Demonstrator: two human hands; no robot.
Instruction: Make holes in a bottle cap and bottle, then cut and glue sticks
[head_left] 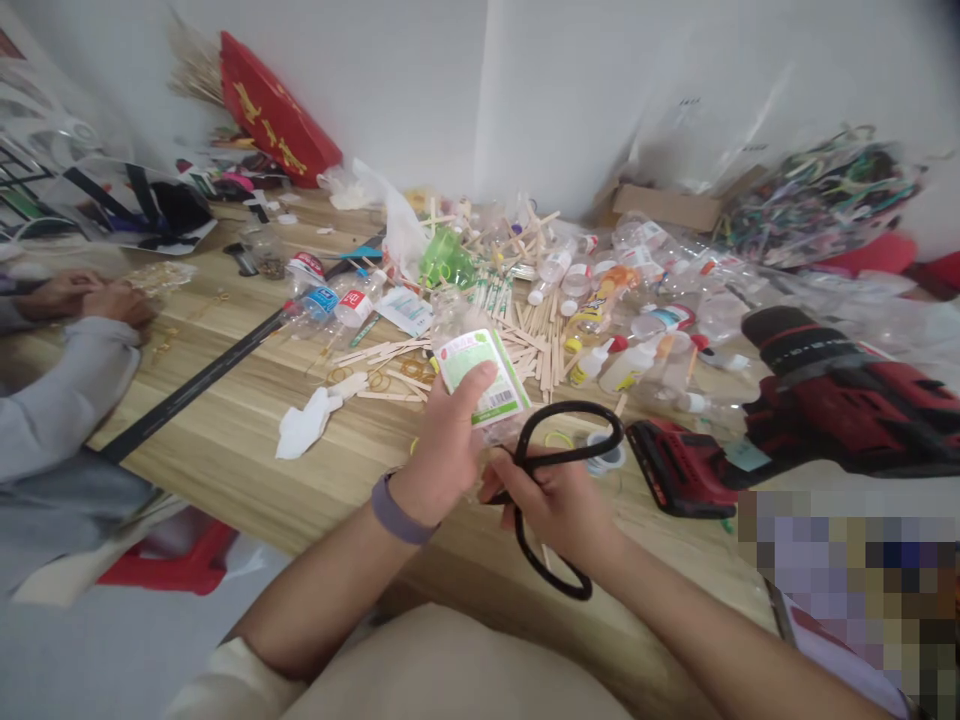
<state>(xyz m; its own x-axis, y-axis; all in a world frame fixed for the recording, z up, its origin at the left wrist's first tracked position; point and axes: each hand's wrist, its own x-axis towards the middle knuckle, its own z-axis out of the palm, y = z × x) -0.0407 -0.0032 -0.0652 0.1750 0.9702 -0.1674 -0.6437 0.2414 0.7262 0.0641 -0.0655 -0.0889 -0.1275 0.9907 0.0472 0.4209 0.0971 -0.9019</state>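
My left hand is closed around a clear plastic bottle with a green and white label, its thumb pressed on the label. In my right hand is a pair of scissors with big black loop handles. The fingers grip the scissors near the pivot, close to the lower end of the bottle. The scissor blades are mostly hidden behind my hands. Flat wooden sticks lie in a heap just beyond the bottle. A crumpled white tissue lies to the left of my left hand.
Many plastic bottles crowd the back right of the wooden table. A red and black power drill stands at the right. A long black strip lies diagonally at the left, near another person's hands. Glue bottles sit mid-table.
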